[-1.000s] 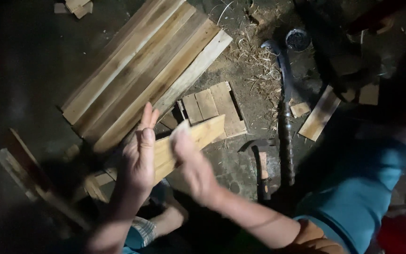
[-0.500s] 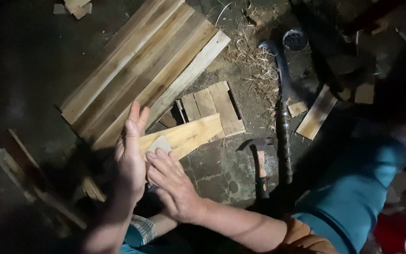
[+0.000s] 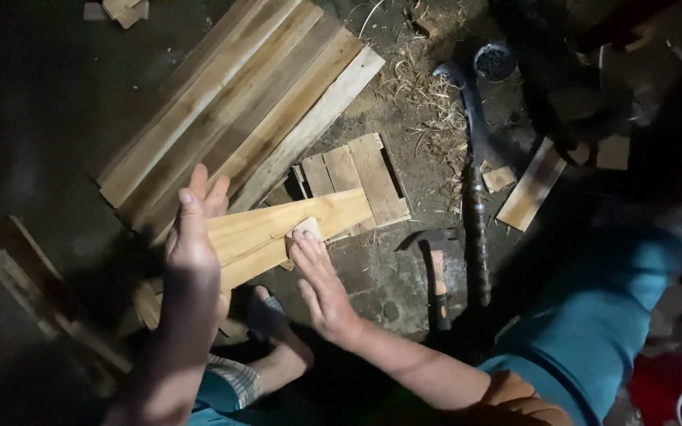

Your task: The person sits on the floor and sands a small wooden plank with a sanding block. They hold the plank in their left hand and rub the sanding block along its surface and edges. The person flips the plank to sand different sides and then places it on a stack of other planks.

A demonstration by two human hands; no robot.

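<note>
My left hand [image 3: 192, 237] steadies a pale wooden plank [image 3: 333, 214] from its left side, palm against it and fingers stretched upward. The plank slants up to the right over the dirt floor. My right hand [image 3: 321, 284] reaches up from below. Its fingertips press a small light block [image 3: 308, 229] flat on the plank's lower edge near the middle. A sandalled foot [image 3: 266, 315] rests under the plank between my forearms.
Several long boards [image 3: 238, 102] lie side by side at upper left, with short boards [image 3: 365, 170] beside them. A hammer [image 3: 436, 268], a long curved blade [image 3: 475, 181], a round tin [image 3: 495, 61] and a wood offcut [image 3: 532, 185] lie to the right. Dark scrap wood [image 3: 33, 276] sits at left.
My right hand slid the small block down-left along the plank, then back up to the right. My left hand shifted slightly left while still bracing the plank.
</note>
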